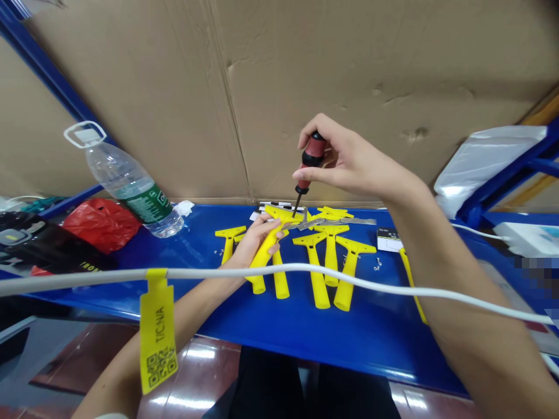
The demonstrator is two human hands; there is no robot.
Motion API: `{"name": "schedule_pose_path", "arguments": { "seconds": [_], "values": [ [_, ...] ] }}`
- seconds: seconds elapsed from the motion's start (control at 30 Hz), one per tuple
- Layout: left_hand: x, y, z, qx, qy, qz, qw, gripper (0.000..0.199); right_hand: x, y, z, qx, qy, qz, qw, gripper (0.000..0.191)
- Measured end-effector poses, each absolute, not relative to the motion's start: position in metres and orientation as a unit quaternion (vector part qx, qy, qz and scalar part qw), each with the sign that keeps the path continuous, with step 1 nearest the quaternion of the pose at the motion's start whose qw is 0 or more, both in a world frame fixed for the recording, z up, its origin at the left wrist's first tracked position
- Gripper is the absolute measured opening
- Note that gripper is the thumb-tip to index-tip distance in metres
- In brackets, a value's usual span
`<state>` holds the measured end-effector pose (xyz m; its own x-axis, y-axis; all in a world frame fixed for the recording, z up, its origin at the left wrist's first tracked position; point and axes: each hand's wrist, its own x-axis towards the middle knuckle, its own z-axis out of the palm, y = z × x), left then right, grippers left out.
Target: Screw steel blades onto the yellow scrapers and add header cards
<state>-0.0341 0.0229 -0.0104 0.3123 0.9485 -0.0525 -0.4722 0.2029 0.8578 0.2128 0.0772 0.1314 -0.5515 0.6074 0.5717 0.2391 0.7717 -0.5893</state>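
Note:
My left hand (253, 240) is closed round the handle of a yellow scraper (265, 249), its wide head tilted up and away from me. In my right hand (338, 152) is a red and black screwdriver (313, 152), gripped from above with the fingers round its handle. The screwdriver's shaft points down, and its tip meets the scraper's head or ends just at it; the exact contact is too small to tell. Several more yellow scrapers (317, 273) lie on the blue table about my hands. Flat metal blades (358, 221) lie behind them.
A large water bottle (135, 186) leans at the left beside a red plastic bag (102, 224). Small screws (378, 263) lie right of the scrapers, near a black and white box (388, 240). A white cable (371, 283) with a yellow tag (157, 334) crosses in front. Cardboard (271, 87) stands behind the blue table (279, 331).

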Motion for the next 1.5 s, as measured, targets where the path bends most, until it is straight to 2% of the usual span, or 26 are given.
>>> {"name": "schedule_pose_path", "arguments": {
  "seconds": [0.1, 0.33, 0.57, 0.83, 0.97, 1.23, 1.5],
  "values": [
    [-0.031, 0.02, -0.01, 0.392, 0.318, 0.483, 0.715, 0.034, 0.214, 0.078, 0.13, -0.255, -0.855, 0.204, 0.402, 0.043],
    [-0.034, 0.026, -0.015, 0.381, 0.31, 0.499, 0.714, 0.033, 0.215, 0.073, 0.135, -0.201, -0.86, 0.275, 0.38, 0.041],
    [-0.032, 0.023, -0.02, 0.38, 0.322, 0.476, 0.725, 0.037, 0.213, 0.071, 0.138, -0.252, -0.872, 0.169, 0.385, 0.042],
    [-0.035, 0.03, -0.017, 0.361, 0.304, 0.522, 0.711, 0.03, 0.217, 0.072, 0.135, -0.22, -0.865, 0.274, 0.359, 0.037],
    [-0.036, 0.03, -0.015, 0.354, 0.297, 0.538, 0.705, 0.026, 0.217, 0.074, 0.136, -0.242, -0.866, 0.232, 0.372, 0.038],
    [-0.035, 0.024, -0.012, 0.357, 0.312, 0.516, 0.713, 0.03, 0.218, 0.077, 0.137, -0.281, -0.872, 0.113, 0.385, 0.046],
    [-0.038, 0.028, -0.011, 0.338, 0.298, 0.552, 0.702, 0.039, 0.215, 0.065, 0.138, -0.241, -0.856, 0.245, 0.387, 0.04]
  ]
}}
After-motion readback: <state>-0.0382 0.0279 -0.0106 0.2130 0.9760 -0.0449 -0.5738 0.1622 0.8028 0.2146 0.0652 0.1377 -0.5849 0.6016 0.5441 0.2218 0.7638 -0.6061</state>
